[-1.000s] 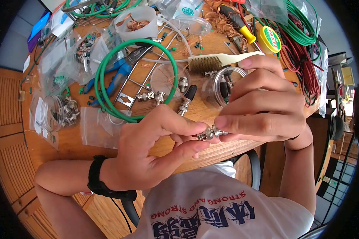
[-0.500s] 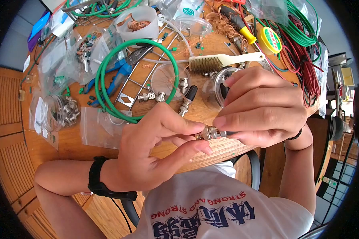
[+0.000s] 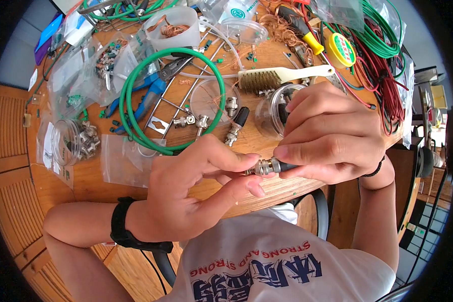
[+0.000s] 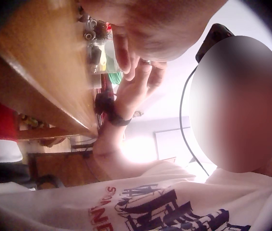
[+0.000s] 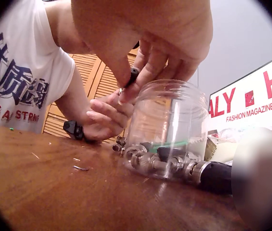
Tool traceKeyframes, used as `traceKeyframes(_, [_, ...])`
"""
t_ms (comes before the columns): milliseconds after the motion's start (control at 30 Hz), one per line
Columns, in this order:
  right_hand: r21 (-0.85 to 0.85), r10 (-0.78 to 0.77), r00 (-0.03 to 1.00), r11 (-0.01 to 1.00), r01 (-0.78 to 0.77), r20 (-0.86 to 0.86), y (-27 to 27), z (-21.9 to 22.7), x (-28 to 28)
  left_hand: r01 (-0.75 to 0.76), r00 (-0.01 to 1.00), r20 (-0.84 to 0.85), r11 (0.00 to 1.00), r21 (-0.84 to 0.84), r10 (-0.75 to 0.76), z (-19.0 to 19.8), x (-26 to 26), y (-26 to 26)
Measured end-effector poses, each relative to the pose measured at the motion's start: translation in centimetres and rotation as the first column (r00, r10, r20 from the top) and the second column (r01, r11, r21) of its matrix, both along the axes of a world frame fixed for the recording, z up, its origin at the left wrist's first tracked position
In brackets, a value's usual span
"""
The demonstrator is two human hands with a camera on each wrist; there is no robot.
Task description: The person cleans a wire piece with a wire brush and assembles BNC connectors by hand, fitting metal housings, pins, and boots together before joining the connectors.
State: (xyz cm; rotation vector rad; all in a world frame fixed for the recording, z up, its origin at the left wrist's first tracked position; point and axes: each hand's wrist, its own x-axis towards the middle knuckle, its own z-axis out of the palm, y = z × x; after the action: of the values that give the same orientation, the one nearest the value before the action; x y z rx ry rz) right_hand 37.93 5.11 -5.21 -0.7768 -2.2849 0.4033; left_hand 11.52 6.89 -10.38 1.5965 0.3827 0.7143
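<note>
In the head view a silver BNC connector (image 3: 263,167) bridges both hands above the table's near edge. My left hand (image 3: 186,189) pinches its left end between thumb and forefinger. At the other end, my right hand (image 3: 334,138) grips the black boot (image 3: 286,166), its thumb and fingers curled round it. The right wrist view also shows the black boot (image 5: 134,75) poking out between the right fingertips. Just beyond the right hand stands a clear jar (image 3: 267,121) of connectors. Behind the held piece lies another BNC connector with a black boot (image 3: 237,127).
A green cable loop (image 3: 127,93) lies over blue-handled pliers (image 3: 153,93). Farther back are a brush (image 3: 282,75), a tub of paste (image 3: 340,50) and a white cup (image 3: 173,32) of copper strands. Another jar of connectors (image 3: 65,142) lies at left; red cables (image 3: 390,100) at right.
My right hand has turned and drawn its fingers back along the connector, so more silver body and the black boot show. The left hand stays nearly still.
</note>
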Motion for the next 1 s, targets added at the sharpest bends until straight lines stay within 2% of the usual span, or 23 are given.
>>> traceKeyframes(200, [0.051, -0.042, 0.998, 0.998, 0.040, 0.047, 0.0, 0.2, -0.2, 0.016, 1.000, 0.019, 0.999, 0.051, -0.017, 0.0, 0.0, 0.3])
traceKeyframes(267, [0.061, -0.050, 0.997, 0.997, 0.047, 0.057, -0.1, 0.1, -0.2, -0.002, 1.000, 0.030, 0.992, 0.125, -0.002, -0.1, 0.0, 0.2])
traceKeyframes(500, [0.100, -0.070, 0.991, 0.993, 0.059, 0.115, -0.1, 0.3, 0.1, 0.011, 1.000, -0.002, 0.995, 0.097, -0.011, 0.2, 0.2, -0.1])
traceKeyframes(567, [0.065, -0.074, 0.993, 0.996, 0.067, 0.096, -0.2, 0.4, -0.3, -0.212, 0.977, 0.013, 0.970, -0.119, 0.215, 0.3, 0.6, -1.0])
traceKeyframes(700, [0.042, -0.106, 0.994, 0.994, 0.105, 0.018, -0.1, -0.2, -0.3, -0.249, 0.968, 0.004, 0.962, -0.109, 0.251, 0.2, 0.4, -0.8])
traceKeyframes(767, [0.064, -0.072, 0.996, 0.996, 0.069, 0.046, 0.1, -0.2, 0.0, -0.023, 0.999, -0.043, 1.000, 0.022, 0.023, 0.4, -0.2, 0.0])
traceKeyframes(833, [0.084, -0.039, 0.996, 0.996, 0.033, 0.076, 0.0, -0.1, 0.0, -0.018, 0.999, -0.031, 1.000, 0.007, 0.018, 0.4, -0.1, 0.0])
traceKeyframes(1000, [0.084, -0.090, 0.991, 0.993, 0.082, 0.097, -0.3, -0.1, -0.3, -0.004, 1.000, 0.007, 1.000, 0.007, 0.004, 0.1, -0.1, 0.1])
